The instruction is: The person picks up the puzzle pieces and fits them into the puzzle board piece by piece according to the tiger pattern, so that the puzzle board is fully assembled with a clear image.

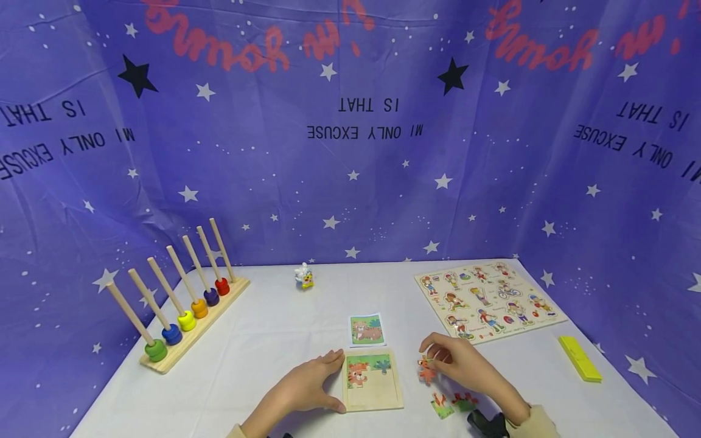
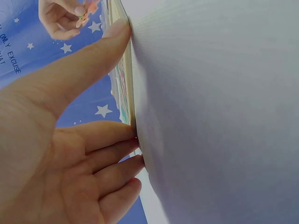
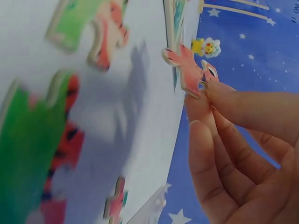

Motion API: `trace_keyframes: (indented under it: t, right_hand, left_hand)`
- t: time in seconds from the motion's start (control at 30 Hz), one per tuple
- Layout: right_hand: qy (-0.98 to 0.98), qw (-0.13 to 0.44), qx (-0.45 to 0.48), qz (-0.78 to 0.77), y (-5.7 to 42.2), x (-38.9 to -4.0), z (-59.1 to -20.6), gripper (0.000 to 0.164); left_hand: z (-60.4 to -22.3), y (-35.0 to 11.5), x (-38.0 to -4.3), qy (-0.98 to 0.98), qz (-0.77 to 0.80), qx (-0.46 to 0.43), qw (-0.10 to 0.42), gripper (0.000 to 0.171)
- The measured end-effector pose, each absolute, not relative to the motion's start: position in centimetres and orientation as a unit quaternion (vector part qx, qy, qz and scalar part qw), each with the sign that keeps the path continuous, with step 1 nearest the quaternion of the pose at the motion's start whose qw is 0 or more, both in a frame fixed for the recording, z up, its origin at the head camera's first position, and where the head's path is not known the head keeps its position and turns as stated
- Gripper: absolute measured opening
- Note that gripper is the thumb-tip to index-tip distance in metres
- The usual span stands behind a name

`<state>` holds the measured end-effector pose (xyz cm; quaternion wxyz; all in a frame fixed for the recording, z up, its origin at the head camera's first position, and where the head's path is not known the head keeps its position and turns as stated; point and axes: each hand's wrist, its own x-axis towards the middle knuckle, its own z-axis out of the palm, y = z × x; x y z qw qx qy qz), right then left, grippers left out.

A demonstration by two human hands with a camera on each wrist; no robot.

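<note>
A wooden puzzle tray [image 1: 372, 404] lies on the white table, with joined pieces [image 1: 358, 372] of an orange striped animal and green leaves along its top and left. My left hand [image 1: 311, 384] rests against the tray's left edge, thumb near the lower corner and the other fingers by the upper one. To the right of the tray, my right hand [image 1: 460, 360] pinches an orange puzzle piece [image 3: 190, 70] between thumb and fingertips, raised over the table in the right wrist view. Two loose puzzle pieces, one green and orange [image 1: 441, 406], one red and green [image 1: 465, 401], lie below that hand.
Behind the tray lies a small picture card [image 1: 367, 330]. A peg stand [image 1: 202, 328] with coloured rings is at left, a small white-and-yellow figurine [image 1: 303, 277] at the back. At right are a board of sports figures [image 1: 493, 301] and a yellow case [image 1: 579, 359].
</note>
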<state>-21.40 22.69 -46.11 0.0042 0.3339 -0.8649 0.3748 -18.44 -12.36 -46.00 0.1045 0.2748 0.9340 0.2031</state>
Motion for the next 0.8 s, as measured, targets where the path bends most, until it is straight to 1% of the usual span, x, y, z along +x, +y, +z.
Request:
trace_keyframes:
  t: [0.3, 0.8]
  right_hand:
    - [-0.863, -0.006, 0.328, 0.383, 20.7, -21.5, -46.0, 0.018]
    - [-0.846, -0.033, 0.353, 0.398, 17.2, -21.7, -46.3, 0.02]
  left_hand:
    - [-46.0, -12.3, -18.4, 0.933, 0.205, 0.276, 0.104, 0.099]
    - [-46.0, -12.4, -18.4, 0.933, 0.203, 0.279, 0.102, 0.098]
